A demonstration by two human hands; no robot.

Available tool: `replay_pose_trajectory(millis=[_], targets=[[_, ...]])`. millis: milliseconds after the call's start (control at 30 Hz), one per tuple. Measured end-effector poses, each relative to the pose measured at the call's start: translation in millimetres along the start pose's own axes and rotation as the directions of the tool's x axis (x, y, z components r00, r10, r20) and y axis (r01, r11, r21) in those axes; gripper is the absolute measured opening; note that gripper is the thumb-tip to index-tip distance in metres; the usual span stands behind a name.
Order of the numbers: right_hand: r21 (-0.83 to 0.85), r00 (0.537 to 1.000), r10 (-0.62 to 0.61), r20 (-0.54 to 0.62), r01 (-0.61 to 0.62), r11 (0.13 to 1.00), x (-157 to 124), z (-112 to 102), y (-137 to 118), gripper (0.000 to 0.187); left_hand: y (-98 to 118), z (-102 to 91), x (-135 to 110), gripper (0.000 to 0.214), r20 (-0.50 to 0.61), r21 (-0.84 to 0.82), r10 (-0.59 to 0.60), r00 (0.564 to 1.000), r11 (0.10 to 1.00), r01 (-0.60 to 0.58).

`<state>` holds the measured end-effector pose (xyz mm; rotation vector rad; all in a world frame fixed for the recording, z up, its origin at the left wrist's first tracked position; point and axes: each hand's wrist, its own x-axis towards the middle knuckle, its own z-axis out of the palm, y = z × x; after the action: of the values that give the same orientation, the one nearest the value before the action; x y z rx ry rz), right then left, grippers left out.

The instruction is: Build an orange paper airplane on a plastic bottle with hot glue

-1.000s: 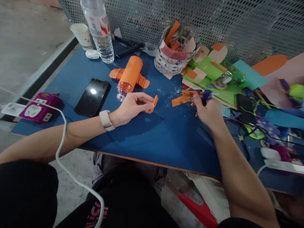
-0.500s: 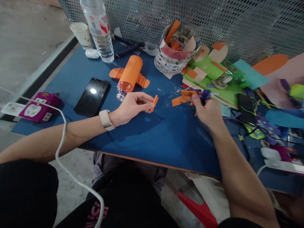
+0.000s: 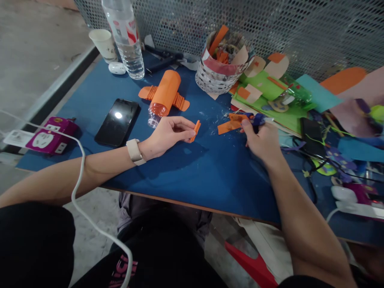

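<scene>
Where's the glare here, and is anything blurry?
Head view: glare spot on the phone; the left hand, pinching an orange paper piece, throws a shadow on the blue table; the right hand on a blue tool is fairly sharp; paper clutter at far right smears.

No wording can be read in full. The water bottle (image 3: 126,40) has a red-and-white label whose print is too small to make out. The black trousers (image 3: 168,252) bear pink letters, but these are partly cut off and too blurred to read.
</scene>
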<state>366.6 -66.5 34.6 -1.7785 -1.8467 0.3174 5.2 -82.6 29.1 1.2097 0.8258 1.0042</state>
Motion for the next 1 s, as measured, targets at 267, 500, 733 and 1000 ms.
replay_pose_trajectory(millis=[267,500,733,1000], targets=[[-0.016,1.0,0.001,-0.005,-0.001,1.0,-1.4,-1.1,-0.9,0.071,-0.4,0.7,0.0,0.033,0.012,-0.038,0.025,1.0,0.999,-0.025],[0.047,0.999,0.048,-0.006,-0.048,0.998,-3.5,-8.3,-3.8,0.071,-2.3,-0.2,0.9,0.038,0.008,0.0,0.011,1.0,1.0,-0.011],[0.021,1.0,-0.001,0.011,0.001,1.0,-5.0,-1.7,-6.8,0.078,-2.8,0.6,1.7,0.04,0.008,-0.003,0.031,0.999,1.0,-0.031],[0.014,0.998,0.018,0.06,-0.018,1.0,-2.7,-7.5,-9.7,0.079,-0.5,0.0,0.9,0.042,0.009,0.034,0.012,1.0,0.999,-0.013]])
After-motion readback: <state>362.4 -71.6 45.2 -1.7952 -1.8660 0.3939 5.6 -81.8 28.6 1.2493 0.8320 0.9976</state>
